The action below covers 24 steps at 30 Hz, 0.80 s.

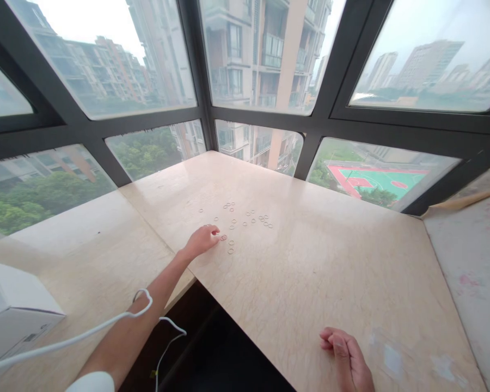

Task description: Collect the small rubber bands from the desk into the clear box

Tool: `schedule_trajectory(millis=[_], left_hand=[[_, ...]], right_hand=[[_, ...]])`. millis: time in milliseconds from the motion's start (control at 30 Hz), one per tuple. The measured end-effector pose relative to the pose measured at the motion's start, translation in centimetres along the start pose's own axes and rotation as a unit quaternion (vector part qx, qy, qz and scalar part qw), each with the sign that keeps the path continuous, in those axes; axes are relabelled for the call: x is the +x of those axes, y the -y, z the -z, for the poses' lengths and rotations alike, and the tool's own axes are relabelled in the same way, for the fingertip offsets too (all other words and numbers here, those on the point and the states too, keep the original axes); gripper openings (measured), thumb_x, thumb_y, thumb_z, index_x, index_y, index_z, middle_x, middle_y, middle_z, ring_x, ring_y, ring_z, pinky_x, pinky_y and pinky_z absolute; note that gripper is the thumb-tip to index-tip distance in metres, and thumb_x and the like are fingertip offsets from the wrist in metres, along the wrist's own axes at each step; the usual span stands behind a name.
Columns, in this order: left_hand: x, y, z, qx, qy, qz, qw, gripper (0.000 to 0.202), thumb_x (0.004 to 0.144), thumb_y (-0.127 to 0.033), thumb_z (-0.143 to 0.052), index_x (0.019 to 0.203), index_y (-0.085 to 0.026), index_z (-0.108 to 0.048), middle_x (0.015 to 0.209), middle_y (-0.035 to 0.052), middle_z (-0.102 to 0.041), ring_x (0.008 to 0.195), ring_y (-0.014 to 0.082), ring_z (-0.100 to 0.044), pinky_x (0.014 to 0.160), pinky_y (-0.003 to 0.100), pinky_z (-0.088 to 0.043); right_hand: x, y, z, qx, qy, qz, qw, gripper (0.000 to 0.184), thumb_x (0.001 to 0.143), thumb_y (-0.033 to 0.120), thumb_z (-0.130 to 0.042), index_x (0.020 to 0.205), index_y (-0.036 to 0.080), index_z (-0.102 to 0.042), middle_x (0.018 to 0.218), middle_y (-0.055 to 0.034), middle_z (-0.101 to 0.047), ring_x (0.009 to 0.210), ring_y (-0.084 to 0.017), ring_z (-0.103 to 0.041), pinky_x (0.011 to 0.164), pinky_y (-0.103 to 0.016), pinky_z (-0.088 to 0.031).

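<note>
Several small thin rings (pixel 245 224) lie scattered over the far middle of the stone counter; most look grey or silvery. Just beyond the fingertips of my left hand (pixel 204 239) are reddish rings (pixel 224 238), close together. This hand rests low over the counter with curled fingers, and a small gap shows between thumb and forefinger with nothing visible in it. Two more rings (pixel 231 247) lie just to its right. Near the front edge, my right hand (pixel 347 356) rests with its fingers folded in, away from the rings, and no object shows in it.
A pale counter (pixel 310 272) fills the corner below dark-framed windows. At left stands a white box (pixel 16 316), with a white cable (pixel 85 332) crossing my left forearm. A dark gap (pixel 212 343) opens before the counter. Clear plastic packaging (pixel 393 359) lies right of my right hand.
</note>
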<state>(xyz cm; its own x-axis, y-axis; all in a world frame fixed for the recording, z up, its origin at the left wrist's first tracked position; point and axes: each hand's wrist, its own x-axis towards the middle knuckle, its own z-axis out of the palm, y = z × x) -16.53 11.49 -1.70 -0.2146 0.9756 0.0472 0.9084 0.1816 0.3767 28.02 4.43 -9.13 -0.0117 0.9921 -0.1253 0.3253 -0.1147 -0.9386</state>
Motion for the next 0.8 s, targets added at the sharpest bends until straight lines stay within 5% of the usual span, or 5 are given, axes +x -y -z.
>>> schedule_trajectory(millis=[300,500,633,800], left_hand=[[0.3,-0.2,0.3,0.050,0.040,-0.036,0.997,0.028,0.086,-0.038,-0.049,0.077,-0.020,-0.069,0.083,0.0061,-0.068,0.080,0.0210,-0.062,0.068,0.029,-0.043],[-0.4,1.1,1.0,0.065,0.022,-0.004,0.998,0.019,0.081,-0.025,-0.051,0.086,-0.020,-0.069,0.089,0.0060,-0.067,0.085,0.0215,-0.061,0.074,0.031,-0.045],[-0.3,0.0,1.1,0.032,-0.023,0.003,0.999,0.029,0.082,-0.039,-0.055,0.100,-0.020,-0.068,0.095,0.0067,-0.064,0.085,0.0212,-0.061,0.077,0.031,-0.046],[0.4,-2.0,0.3,0.069,0.026,0.003,0.997,0.025,0.084,-0.038,-0.055,0.093,-0.020,-0.070,0.102,0.0080,-0.061,0.086,0.0219,-0.062,0.075,0.031,-0.046]], right_hand=[[-1.1,2.2,-0.8,0.061,-0.074,0.042,0.995,0.048,0.088,0.062,-0.044,0.090,0.017,-0.060,0.094,-0.0092,-0.065,0.074,-0.018,-0.060,0.072,-0.034,-0.050],[-1.4,2.5,-0.8,0.117,-0.088,0.073,0.987,0.041,0.090,0.057,-0.047,0.086,0.017,-0.056,0.100,-0.0100,-0.061,0.074,-0.017,-0.061,0.067,-0.032,-0.053],[-1.8,3.1,-1.1,0.107,-0.090,0.070,0.988,0.038,0.092,0.053,-0.045,0.084,0.018,-0.056,0.098,-0.0102,-0.061,0.078,-0.018,-0.061,0.068,-0.031,-0.052],[-1.4,3.0,-0.8,0.085,-0.072,0.075,0.991,0.041,0.089,0.056,-0.047,0.084,0.017,-0.057,0.096,-0.0114,-0.064,0.076,-0.019,-0.062,0.068,-0.030,-0.053]])
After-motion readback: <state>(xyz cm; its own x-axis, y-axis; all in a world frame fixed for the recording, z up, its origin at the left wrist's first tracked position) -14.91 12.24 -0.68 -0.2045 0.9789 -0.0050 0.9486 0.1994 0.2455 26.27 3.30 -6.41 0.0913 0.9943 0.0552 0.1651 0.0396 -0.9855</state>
